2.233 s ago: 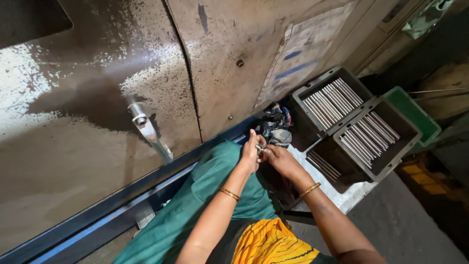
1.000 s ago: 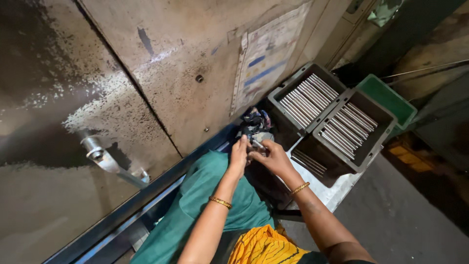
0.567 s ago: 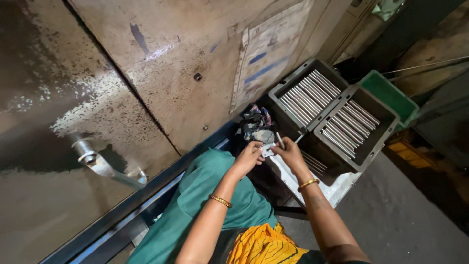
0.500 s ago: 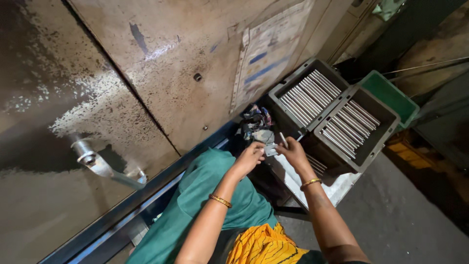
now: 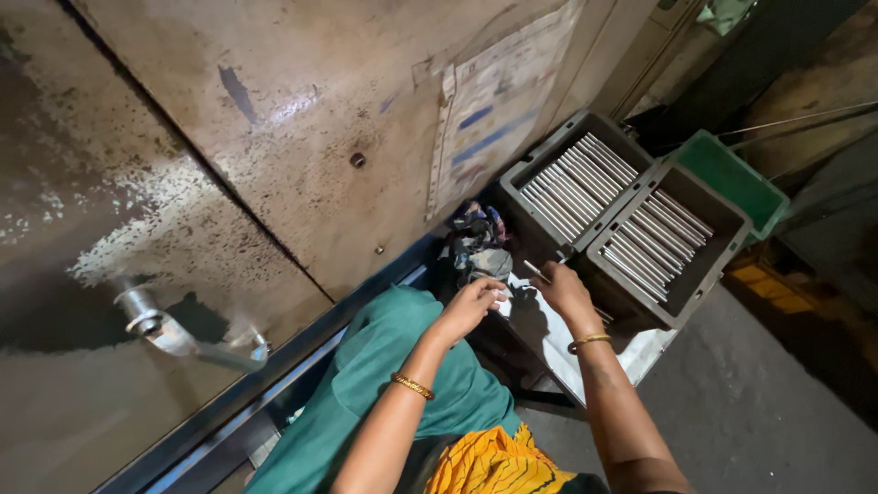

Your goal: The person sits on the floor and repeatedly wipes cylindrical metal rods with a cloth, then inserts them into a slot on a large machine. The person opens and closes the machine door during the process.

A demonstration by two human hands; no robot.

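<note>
My right hand pinches a thin metal rod that sticks out to the left of its fingers, just in front of two dark crates. My left hand is curled beside it, fingertips close to the rod's end and to a small pale item; whether it grips anything I cannot tell. Both wrists carry gold bangles. The far crate and the near crate each hold several metal rods laid side by side. A crumpled cloth bundle lies just beyond my left hand.
A big stained metal panel with a paper sheet fills the left. A metal lever handle juts from it. A green bin stands behind the crates. A white tray lies under them. My green-clothed knee is below my hands.
My hands have shifted right, from the cloth bundle toward the crates. The right hand now holds a rod out between the two hands. The view has swung slightly.
</note>
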